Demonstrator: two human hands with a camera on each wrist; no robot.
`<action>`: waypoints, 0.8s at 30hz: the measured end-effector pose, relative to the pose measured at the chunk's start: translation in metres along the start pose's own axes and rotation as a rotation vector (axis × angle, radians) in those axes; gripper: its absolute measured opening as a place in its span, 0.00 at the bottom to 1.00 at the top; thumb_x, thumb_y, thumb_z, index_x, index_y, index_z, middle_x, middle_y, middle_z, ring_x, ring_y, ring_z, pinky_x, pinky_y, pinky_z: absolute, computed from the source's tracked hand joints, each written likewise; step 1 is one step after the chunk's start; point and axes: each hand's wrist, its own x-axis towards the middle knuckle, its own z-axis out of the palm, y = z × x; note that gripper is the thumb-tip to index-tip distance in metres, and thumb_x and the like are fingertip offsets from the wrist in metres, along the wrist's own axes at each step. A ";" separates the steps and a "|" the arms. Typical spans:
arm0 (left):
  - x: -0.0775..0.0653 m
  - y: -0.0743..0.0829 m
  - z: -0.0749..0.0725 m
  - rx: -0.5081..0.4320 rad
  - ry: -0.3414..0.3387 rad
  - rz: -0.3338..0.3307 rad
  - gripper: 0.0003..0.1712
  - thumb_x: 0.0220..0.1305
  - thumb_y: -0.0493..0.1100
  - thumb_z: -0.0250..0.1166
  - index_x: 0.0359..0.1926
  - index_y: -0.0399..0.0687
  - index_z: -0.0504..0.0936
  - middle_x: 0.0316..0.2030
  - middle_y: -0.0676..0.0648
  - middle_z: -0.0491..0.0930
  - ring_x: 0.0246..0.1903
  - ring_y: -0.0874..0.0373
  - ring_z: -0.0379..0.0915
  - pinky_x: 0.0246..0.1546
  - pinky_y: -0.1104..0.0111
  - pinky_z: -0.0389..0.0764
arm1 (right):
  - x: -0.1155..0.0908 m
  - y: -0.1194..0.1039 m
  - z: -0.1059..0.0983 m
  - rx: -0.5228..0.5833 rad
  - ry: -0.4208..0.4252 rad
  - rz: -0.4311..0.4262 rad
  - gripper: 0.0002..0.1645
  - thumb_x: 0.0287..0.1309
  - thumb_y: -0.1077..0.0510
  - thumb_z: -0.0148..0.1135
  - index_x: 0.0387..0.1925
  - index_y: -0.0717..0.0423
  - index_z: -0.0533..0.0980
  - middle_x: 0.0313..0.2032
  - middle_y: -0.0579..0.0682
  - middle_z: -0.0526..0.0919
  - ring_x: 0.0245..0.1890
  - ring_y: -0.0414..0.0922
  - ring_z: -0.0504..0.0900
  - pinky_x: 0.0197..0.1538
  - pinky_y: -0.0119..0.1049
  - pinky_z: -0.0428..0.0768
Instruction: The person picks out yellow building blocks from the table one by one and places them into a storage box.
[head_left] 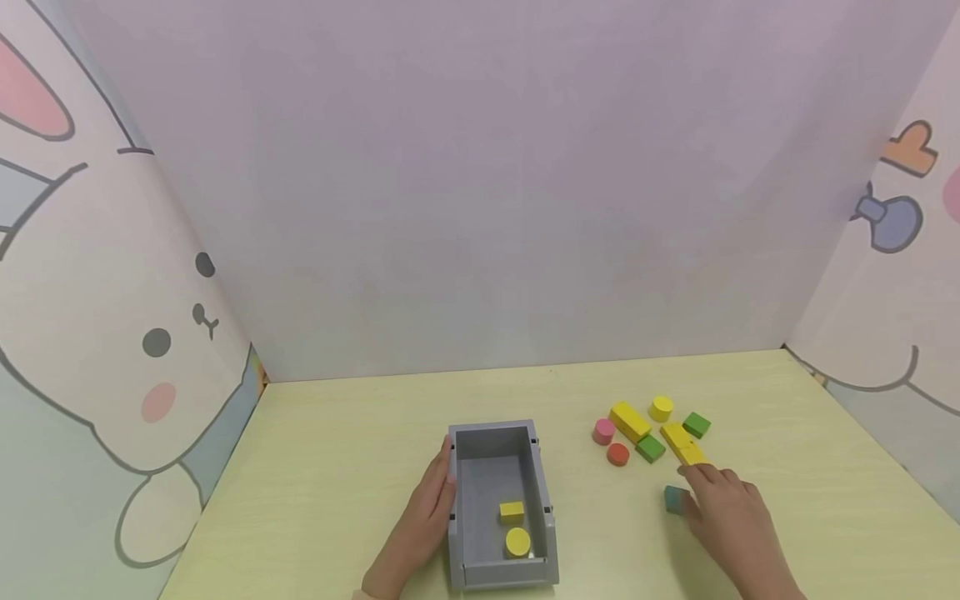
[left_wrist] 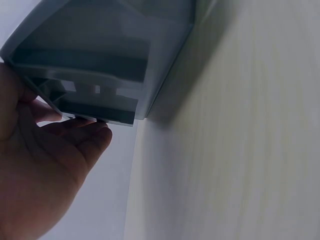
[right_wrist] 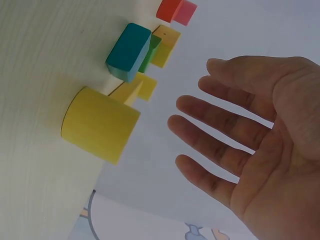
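My left hand lies along the left outer wall of a grey plastic bin, with extended fingers against the wall and the thumb at the rim. In the left wrist view, the fingers touch the bin's side. Inside the bin are a yellow rectangular block and a yellow cylinder. My right hand hovers over the table beside a teal block. Its fingers are spread and gently bent in the right wrist view, with nothing in them. A large-looking yellow cylinder stands near that hand.
Beyond my right hand sit yellow blocks, green blocks, a yellow cylinder, a pink cylinder and a red disc. A pale wall cloth rises behind the light wooden table.
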 end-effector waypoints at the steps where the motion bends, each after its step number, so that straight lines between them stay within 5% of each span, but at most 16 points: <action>1: 0.000 0.000 0.000 0.000 -0.002 -0.003 0.29 0.73 0.45 0.37 0.71 0.45 0.42 0.71 0.44 0.45 0.68 0.53 0.40 0.66 0.50 0.53 | 0.000 0.003 0.000 -0.002 -0.018 0.011 0.19 0.43 0.64 0.66 0.42 0.63 0.77 0.40 0.63 0.81 0.39 0.61 0.75 0.38 0.61 0.76; 12: -0.001 0.000 0.000 -0.006 -0.010 -0.017 0.29 0.74 0.48 0.35 0.71 0.47 0.41 0.71 0.44 0.44 0.68 0.53 0.39 0.67 0.50 0.53 | -0.004 0.028 0.002 -0.018 -0.170 0.087 0.17 0.43 0.61 0.67 0.38 0.63 0.77 0.35 0.63 0.81 0.33 0.60 0.76 0.32 0.57 0.77; 24: -0.001 -0.001 0.000 -0.025 -0.013 -0.015 0.29 0.74 0.48 0.35 0.71 0.47 0.41 0.71 0.44 0.44 0.68 0.52 0.39 0.66 0.49 0.53 | -0.010 0.039 0.006 -0.010 -0.182 0.055 0.15 0.41 0.61 0.68 0.35 0.60 0.77 0.29 0.56 0.82 0.27 0.56 0.76 0.26 0.54 0.78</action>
